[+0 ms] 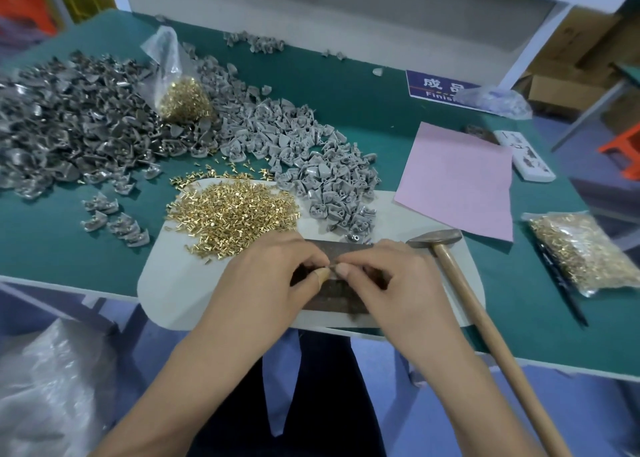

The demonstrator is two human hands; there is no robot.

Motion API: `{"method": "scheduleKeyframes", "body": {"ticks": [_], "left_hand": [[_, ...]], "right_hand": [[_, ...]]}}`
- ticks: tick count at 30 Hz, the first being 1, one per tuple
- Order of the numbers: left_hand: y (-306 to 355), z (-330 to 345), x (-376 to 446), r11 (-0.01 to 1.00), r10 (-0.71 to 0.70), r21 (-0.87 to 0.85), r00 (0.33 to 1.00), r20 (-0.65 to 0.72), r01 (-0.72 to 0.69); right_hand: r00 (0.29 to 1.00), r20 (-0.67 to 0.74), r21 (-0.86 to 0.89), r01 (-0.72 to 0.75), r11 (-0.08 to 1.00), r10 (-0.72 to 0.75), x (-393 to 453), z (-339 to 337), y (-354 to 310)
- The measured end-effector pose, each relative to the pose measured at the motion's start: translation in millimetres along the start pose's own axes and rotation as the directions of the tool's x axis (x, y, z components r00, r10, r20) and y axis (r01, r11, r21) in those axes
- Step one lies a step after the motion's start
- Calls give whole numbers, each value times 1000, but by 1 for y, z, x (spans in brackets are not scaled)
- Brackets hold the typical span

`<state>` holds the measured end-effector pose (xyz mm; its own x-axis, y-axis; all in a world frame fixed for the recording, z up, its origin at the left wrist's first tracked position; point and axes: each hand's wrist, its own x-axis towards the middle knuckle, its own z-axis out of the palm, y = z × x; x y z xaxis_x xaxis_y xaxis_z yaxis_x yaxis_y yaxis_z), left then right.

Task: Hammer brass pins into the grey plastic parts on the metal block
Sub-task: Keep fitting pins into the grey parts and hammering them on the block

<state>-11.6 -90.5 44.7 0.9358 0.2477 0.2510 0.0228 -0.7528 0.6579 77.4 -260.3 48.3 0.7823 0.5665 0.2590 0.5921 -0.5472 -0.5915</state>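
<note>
Head view: I see left hand (273, 276) and right hand (391, 283) fingertips pinching one small part together over the metal block (341, 295), hammer (460, 283) just beside it.

left hand (273, 276) and right hand (391, 276) pinching a small part together over metal block (332, 294); brass pins (232, 211) heaped behind; grey plastic parts (311, 159) beyond; hammer (460, 283) lying right.
</note>
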Motion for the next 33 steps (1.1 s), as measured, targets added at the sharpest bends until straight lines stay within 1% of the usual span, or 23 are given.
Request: {"method": "scheduleKeyframes", "body": {"ticks": [1, 2, 3, 4, 5, 6, 7, 8, 10, 11, 14, 17, 22, 25, 27, 28, 29, 30, 31, 32, 33], "left_hand": [[0, 1, 0, 1000, 2, -4, 1000, -1, -2], [0, 2, 0, 1000, 2, -6, 1000, -2, -2], [-1, 2, -1, 1000, 3, -5, 1000, -3, -3], [-1, 2, -1, 1000, 6, 1, 1000, -4, -6], [-1, 2, -1, 1000, 11, 13, 1000, -1, -11], [-1, 2, 0, 999, 19, 26, 1000, 4, -19], [-1, 2, 1, 999, 27, 36, 1000, 11, -27], [-2, 3, 2, 998, 33, 46, 999, 20, -34], [-1, 4, 5, 996, 47, 70, 998, 36, -50], [0, 6, 6, 995, 54, 81, 998, 40, -57], [1, 10, 7, 994, 60, 92, 997, 42, -64], [0, 12, 8, 995, 52, 86, 998, 35, -55], [5, 16, 11, 995, 61, 78, 997, 46, -64], [8, 16, 11, 990, 64, 123, 998, 26, -67], [9, 15, 11, 984, 75, 163, 997, 13, -76], [10, 15, 10, 982, 80, 173, 997, 8, -80], [10, 15, 10, 980, 84, 181, 996, 4, -83], [10, 16, 10, 977, 90, 193, 996, -2, -88], [10, 16, 10, 972, 100, 213, 995, -10, -96], [10, 16, 10, 966, 111, 235, 994, -22, -103], [9, 15, 10, 962, 118, 251, 993, -33, -106]], "right_hand": [[991, -111, 35, -74, 997, 77, -3, -6, 7], [961, -224, 29, -157, 987, 160, -6, -12, 18], [913, -334, -39, -260, 965, 233, -9, -18, 29], [860, -417, -136, -381, 915, 296, -12, -24, 41], [815, -451, -218, -496, 841, 364, -15, -27, 51], [786, -441, -266, -576, 773, 433, -17, -28, 58], [772, -402, -289, -617, 732, 492, -18, -28, 64], [767, -356, -295, -635, 714, 534, -18, -27, 67], [775, -284, -296, -630, 718, 564, -18, -23, 71], [785, -277, -309, -619, 722, 555, -18, -21, 71], [806, -311, -373, -591, 716, 504, -20, -15, 70], [811, -311, -399, -585, 706, 496, -20, -13, 72], [813, -303, -399, -583, 708, 498, -23, -17, 75], [822, -270, -383, -569, 728, 501, -22, -24, 75], [852, -241, -313, -521, 794, 465, -22, -31, 71], [878, -215, -227, -471, 852, 428, -23, -34, 68], [903, -184, -100, -409, 907, 387, -23, -37, 64], [924, -150, 40, -349, 936, 351, -24, -39, 57], [943, -117, 154, -293, 944, 312, -24, -42, 49], [961, -80, 214, -243, 946, 265, -25, -44, 42], [976, -42, 229, -198, 953, 213, -26, -44, 35]]}}
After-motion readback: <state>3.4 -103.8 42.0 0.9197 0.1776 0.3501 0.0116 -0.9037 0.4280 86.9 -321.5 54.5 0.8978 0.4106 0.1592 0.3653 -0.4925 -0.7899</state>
